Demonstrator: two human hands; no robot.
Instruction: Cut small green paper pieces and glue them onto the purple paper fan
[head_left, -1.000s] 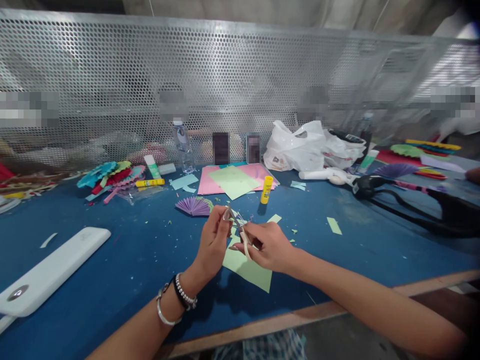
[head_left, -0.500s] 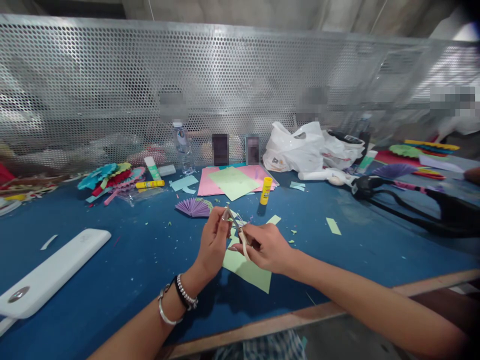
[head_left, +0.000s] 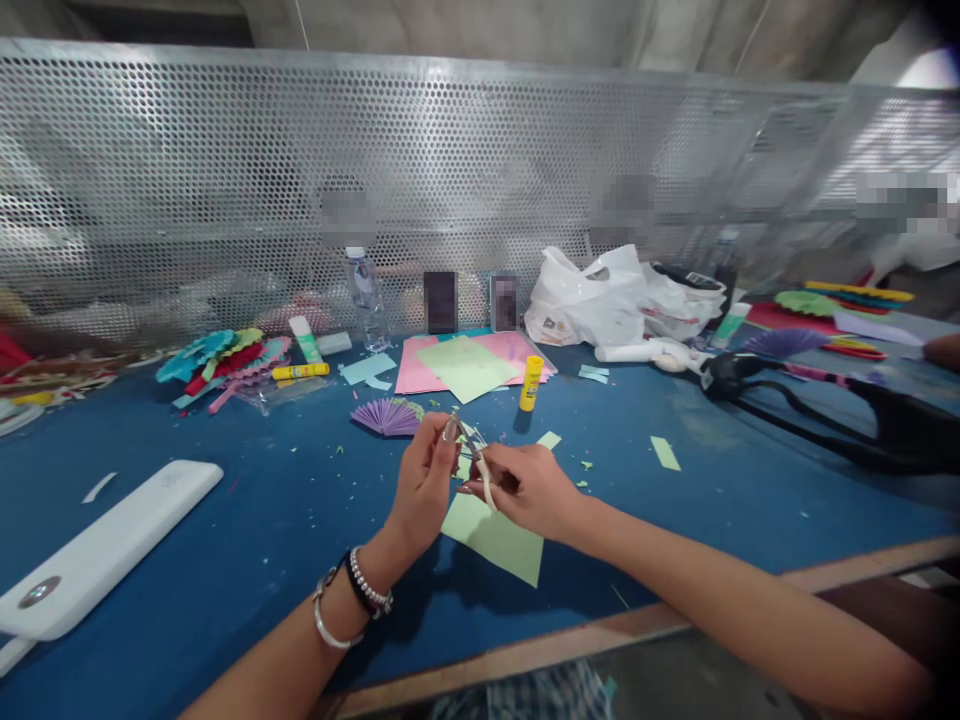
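Both hands raised: left hand (head_left: 424, 480) pinches paper scrap (head_left: 463, 466), right hand (head_left: 529, 488) grips scissors (head_left: 475, 452).

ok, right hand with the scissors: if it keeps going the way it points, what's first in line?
The right hand points left and away, so it likely meets the left hand first, at the small paper piece between them. Past that lies the purple paper fan; depth is unclear.
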